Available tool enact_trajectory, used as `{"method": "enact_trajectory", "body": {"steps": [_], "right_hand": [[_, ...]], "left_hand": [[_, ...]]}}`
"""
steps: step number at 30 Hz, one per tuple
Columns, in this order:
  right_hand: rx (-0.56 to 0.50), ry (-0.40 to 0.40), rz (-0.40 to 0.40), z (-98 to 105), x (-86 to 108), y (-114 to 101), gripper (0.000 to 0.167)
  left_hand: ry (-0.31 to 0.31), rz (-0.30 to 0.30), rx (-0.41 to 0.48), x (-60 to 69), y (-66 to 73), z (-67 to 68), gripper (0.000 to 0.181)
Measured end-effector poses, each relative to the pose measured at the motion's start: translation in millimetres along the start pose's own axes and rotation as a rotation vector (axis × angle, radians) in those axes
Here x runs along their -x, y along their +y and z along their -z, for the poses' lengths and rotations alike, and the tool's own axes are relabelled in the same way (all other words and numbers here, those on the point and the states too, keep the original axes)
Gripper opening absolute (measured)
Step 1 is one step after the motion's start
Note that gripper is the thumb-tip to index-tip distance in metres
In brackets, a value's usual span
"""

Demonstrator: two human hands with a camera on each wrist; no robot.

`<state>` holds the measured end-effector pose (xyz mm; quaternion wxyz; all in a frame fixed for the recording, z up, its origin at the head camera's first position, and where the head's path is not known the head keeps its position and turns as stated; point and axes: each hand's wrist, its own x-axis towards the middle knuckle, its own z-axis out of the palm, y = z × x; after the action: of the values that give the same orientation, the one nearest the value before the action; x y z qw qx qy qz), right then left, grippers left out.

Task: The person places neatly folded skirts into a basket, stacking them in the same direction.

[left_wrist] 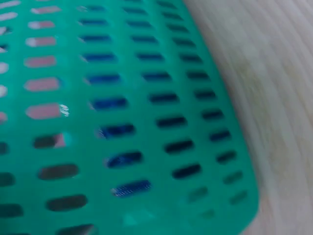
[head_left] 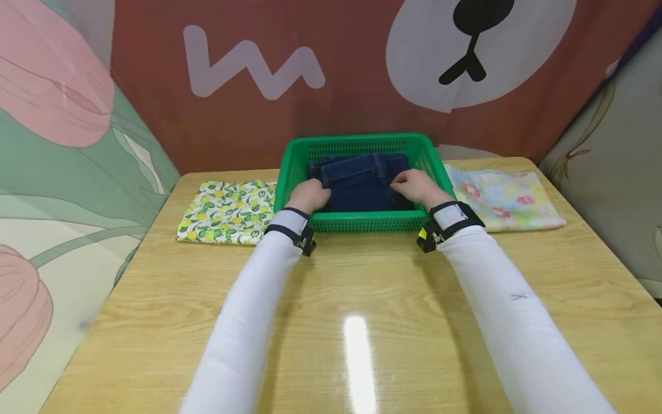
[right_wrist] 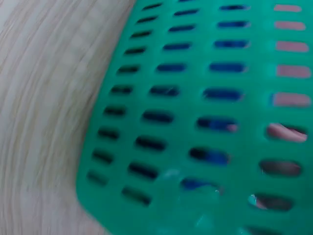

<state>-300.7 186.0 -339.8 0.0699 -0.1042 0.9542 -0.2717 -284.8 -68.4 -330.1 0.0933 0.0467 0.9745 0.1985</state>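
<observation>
Table [head_left: 320, 276]: denim [head_left: 357, 195] in green basket [head_left: 362, 217].
Left hand [head_left: 310, 195], right hand [head_left: 418, 187]: I can't tell grip. Only wrist views: denim through basket.

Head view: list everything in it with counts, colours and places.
table: one, light wood, foreground
basket: one, green, on the table
jeans: at least one, dark blue, in the basket
lemon cloth: one, yellow and green, left of basket
flower cloth: one, pastel, right of basket
wall hanging: one, brown and white, behind
side drapes: two, pale, left and right
wrist cameras: two, black, wrists
sleeves: two, white, arms
left hand: one, bare, at jeans' left
right hand: one, bare, at jeans' right
</observation>
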Motion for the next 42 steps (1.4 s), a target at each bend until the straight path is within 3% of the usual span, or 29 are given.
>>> {"method": "enact_trajectory", "body": {"steps": [2,5,7,10,14,16,21,27,34,39,42], "right_hand": [[-0.071,0.171,0.045,0.3,4.9,-0.3,0.032],[-0.146,0.388,0.125,3.1,15.1,-0.4,0.028],[-0.148,0.443,0.162,7.7,25.1,-2.1,0.027],[-0.083,0.398,0.204,15.3,43.4,-5.6,0.025],[0.055,0.282,0.256,14.8,70.8,-6.6,0.027],[0.111,0.265,0.279,10.2,83.0,-3.9,0.029],[0.181,0.325,0.364,-1.4,102.8,5.7,0.028],[0.198,0.422,0.482,-7.4,121.7,15.7,0.028],[0.167,0.479,0.519,-17.0,147.2,27.2,0.032],[0.119,0.525,0.543,-21.4,155.0,36.2,0.031],[0.119,0.499,0.515,-23.8,162.0,40.4,0.029]], "left_hand": [[0.18,-0.065,0.067,1.8,-0.4,-1.7,0.035],[0.361,-0.164,0.157,8.3,-1.3,-0.6,0.037],[0.408,-0.219,0.177,17.3,-2.2,2.6,0.034],[0.444,-0.284,0.156,33.5,-7.1,5.0,0.033],[0.468,-0.369,0.053,58.0,-17.3,0.4,0.03],[0.47,-0.41,-0.003,68.4,-21.3,-3.9,0.028],[0.482,-0.485,-0.075,86.4,-25.5,-14.8,0.025],[0.527,-0.531,-0.028,104.6,-27.0,-23.9,0.024],[0.543,-0.516,0.08,127.1,-34.6,-33.0,0.02],[0.46,-0.473,0.067,137.4,-38.7,-37.6,0.021],[0.379,-0.446,0.068,143.7,-40.5,-41.8,0.025]]}}
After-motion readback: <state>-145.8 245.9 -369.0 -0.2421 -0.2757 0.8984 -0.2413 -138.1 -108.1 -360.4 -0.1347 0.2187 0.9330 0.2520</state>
